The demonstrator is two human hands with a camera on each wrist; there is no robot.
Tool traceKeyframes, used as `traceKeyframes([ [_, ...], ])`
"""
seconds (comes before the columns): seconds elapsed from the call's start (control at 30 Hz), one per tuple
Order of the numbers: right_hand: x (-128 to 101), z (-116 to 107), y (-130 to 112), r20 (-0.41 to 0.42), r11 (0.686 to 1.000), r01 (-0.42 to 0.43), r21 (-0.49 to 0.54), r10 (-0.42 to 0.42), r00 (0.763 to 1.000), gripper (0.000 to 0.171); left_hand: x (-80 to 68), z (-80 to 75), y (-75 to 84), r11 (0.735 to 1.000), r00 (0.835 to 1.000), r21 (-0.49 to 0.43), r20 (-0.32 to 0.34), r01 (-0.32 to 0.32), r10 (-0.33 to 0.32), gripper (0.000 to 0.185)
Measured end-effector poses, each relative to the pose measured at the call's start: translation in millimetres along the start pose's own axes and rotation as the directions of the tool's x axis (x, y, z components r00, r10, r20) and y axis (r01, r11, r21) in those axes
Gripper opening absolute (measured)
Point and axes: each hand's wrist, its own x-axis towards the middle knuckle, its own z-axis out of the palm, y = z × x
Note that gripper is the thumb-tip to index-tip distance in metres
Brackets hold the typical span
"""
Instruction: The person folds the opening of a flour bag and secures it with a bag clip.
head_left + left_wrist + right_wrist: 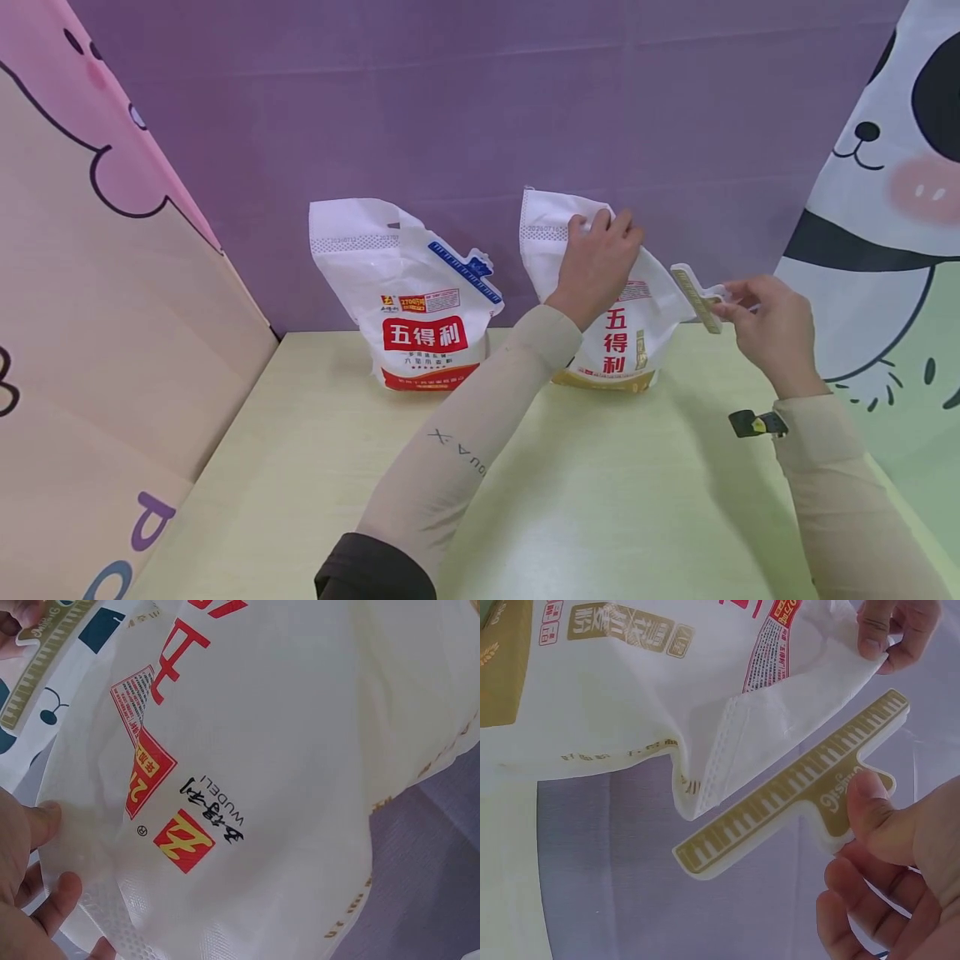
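A white flour bag [540, 250] with red lettering and a gold bottom stands on the table, its upper right edge folded over at a slant. My left hand [602, 265] grips this folded top edge; in the left wrist view the fingers [56, 900] curl at the bag's edge. To the right of the bag, my right hand [780, 333] pinches a gold and white bag clip [697, 300] with a piano-key pattern, thumb on its gold tab. In the right wrist view the long bar of the clip [795, 784] lies alongside the folded edge, a gap between them.
Another white flour bag [360, 275] with a red label stands to the left, a blue bag clip [468, 271] across its slanted corner. Behind the pale table [315, 467] hangs a purple backdrop [420, 125]; cartoon-printed panels [187, 333] stand at both sides.
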Motion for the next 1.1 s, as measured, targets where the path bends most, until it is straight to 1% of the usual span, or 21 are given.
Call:
traceKeyframes([
  [0.17,4.6,-0.6,-1.7,-0.018,1.0,0.019,-0.015,-0.02,1.0,0.018,-0.9,-0.2,-0.1,1.0,1.0,0.007,-0.003,-0.001,0.001,0.035],
  [0.43,12.3,-1.3,-5.8,-0.042,0.999,-0.011,-0.035,0.009,0.999,0.017,-0.9,-0.9,0.2,1.0,1.0,0.006,-0.001,0.003,-0.003,0.034],
  [0.57,14.4,-0.1,-7.6,-0.048,1.0,-0.022,-0.019,0.021,0.999,0.016,-0.7,-0.9,0.4,1.0,1.0,0.008,0.002,0.005,-0.005,0.033],
  [0.77,15.9,2.0,-11.0,-0.046,1.0,-0.017,-0.005,0.017,0.999,0.015,-1.1,-0.5,0.6,1.0,1.0,0.012,0.004,0.007,-0.007,0.034],
  [0.9,18.6,4.0,-12.1,-0.063,1.0,0.005,0.007,-0.004,0.998,0.012,-1.6,-0.4,0.5,1.0,1.0,0.008,-0.007,0.008,-0.008,0.032],
  [1.1,22.6,6.7,-12.9,-0.064,1.0,-0.003,0.03,0.005,0.998,0.011,-2.4,-1.1,-0.1,1.0,1.0,-0.01,-0.031,0.004,-0.005,0.029],
])
